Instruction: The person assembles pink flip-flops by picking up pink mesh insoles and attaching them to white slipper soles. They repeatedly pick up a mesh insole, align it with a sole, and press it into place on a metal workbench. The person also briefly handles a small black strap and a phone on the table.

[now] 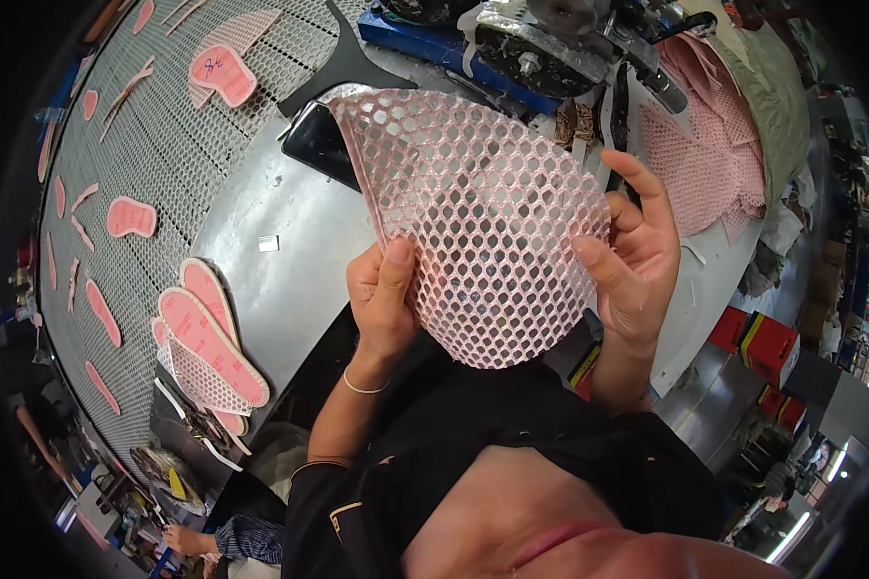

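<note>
A rounded piece of pink mesh fabric [497, 232] with large honeycomb holes is held up in front of me. Its left edge is straight and seems to have a folded or doubled border. My left hand [383, 299] pinches that edge low down, thumb on top. On the opposite side my right hand [637, 261] holds the curved edge between thumb and bent fingers, its index finger sticking up off the cloth. Behind the fabric's upper left lies a dark phone-like slab [321, 145], partly covered by it.
A machine head [541, 58] on a blue base stands beyond the fabric. More pink mesh pieces [700, 154] are piled at the right under a greenish cloth [768, 96]. Pink slipper soles [208, 338] lie stacked at left, beside a mesh conveyor [183, 145] carrying sole pieces. A co-worker's hand [188, 540] shows lower left.
</note>
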Motion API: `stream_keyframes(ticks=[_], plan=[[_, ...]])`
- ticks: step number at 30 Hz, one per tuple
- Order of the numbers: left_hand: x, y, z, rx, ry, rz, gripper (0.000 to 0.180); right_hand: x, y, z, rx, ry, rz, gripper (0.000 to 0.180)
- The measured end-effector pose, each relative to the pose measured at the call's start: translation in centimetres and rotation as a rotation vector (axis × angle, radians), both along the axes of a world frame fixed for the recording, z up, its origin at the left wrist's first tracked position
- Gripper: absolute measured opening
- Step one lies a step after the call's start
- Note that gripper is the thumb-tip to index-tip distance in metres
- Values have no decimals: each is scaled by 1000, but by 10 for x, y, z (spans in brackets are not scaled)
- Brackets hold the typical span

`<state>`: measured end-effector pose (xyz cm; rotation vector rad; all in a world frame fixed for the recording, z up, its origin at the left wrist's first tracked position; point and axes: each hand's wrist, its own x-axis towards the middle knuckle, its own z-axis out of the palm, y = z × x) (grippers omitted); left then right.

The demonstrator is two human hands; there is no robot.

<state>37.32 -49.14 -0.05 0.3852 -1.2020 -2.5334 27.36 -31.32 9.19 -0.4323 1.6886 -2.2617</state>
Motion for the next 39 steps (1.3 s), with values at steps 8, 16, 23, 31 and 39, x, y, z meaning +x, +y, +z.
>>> stream_keyframes(ticks=[8,16,23,31,39], plan=[[1,-4,-6,-32,15,-3,35,-1,-4,-2,17,20,13,68],[-1,-7,-2,-216,6,51,39,0,-8,-2,16,29,69,73],[-33,-36,20,-214,129,71,25,0,0,-9,79,-16,210,75],[-36,-28,27,-215,-21,176,17,-3,-1,-16,174,-19,124,71],[-36,-29,26,-132,45,120,27,-11,1,-19,177,0,131,69]])
